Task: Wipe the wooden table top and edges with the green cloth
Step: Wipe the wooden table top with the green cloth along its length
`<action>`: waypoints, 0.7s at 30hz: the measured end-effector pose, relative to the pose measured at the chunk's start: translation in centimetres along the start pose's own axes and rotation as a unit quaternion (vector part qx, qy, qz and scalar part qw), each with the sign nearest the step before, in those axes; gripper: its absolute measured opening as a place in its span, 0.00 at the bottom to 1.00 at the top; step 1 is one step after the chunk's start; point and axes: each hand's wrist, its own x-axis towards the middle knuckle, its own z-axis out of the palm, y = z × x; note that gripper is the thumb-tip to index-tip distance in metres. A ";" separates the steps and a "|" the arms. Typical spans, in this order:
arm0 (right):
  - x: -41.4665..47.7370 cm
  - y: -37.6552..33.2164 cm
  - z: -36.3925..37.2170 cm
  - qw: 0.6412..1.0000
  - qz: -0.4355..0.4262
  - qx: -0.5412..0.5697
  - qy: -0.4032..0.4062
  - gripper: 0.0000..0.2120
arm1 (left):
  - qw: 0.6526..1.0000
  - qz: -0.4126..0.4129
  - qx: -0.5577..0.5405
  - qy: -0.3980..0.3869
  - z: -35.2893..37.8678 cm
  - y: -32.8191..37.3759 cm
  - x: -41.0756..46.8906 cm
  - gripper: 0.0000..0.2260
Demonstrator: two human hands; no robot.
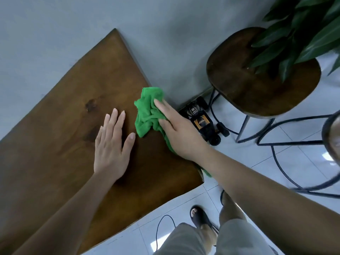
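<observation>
Fingers (pixel 161 109) press green cloth (pixel 147 115) (bunched) at table (pixel 64 116) edge.

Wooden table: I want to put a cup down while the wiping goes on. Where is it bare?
The wooden table is bare from the left hand out to the wall-side corner, and near its front edge. It is crowded at the right edge, where the right hand presses the green cloth.

The cloth (pixel 149 111) is bright green. The table top (pixel 73 107) is warm mid-brown wood with one darker knot. The wall (pixel 55 24) is plain pale grey, the floor tiles (pixel 303 162) glossy white. The toy car (pixel 204 122) looks black with orange markings, though blurred. The stool seat (pixel 257 92) is dark brown.
</observation>
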 end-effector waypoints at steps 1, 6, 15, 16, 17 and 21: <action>1.5 -0.2 0.0 1.000 0.000 -0.012 0.002 0.26 | 1.000 -0.003 0.001 -0.002 0.0 0.2 -0.2 0.33; 8.1 -1.7 0.3 0.998 -0.002 -0.056 -0.003 0.26 | 1.000 -0.002 0.006 -0.013 -0.3 0.8 -0.4 0.38; 3.4 -1.8 0.4 0.996 0.018 -0.080 0.021 0.26 | 0.995 0.097 0.023 -0.030 -0.3 0.7 -3.6 0.37; 1.9 -1.6 0.4 0.996 0.020 -0.084 0.022 0.26 | 0.993 0.108 0.023 -0.031 -0.4 0.7 -4.1 0.36; 0.4 -1.5 0.3 0.996 0.021 -0.088 0.024 0.26 | 0.992 0.121 0.022 -0.032 -0.4 0.7 -4.6 0.36; -4.7 -0.7 0.4 0.994 0.033 -0.089 0.045 0.26 | 0.984 0.172 0.013 -0.035 -0.5 0.5 -6.6 0.38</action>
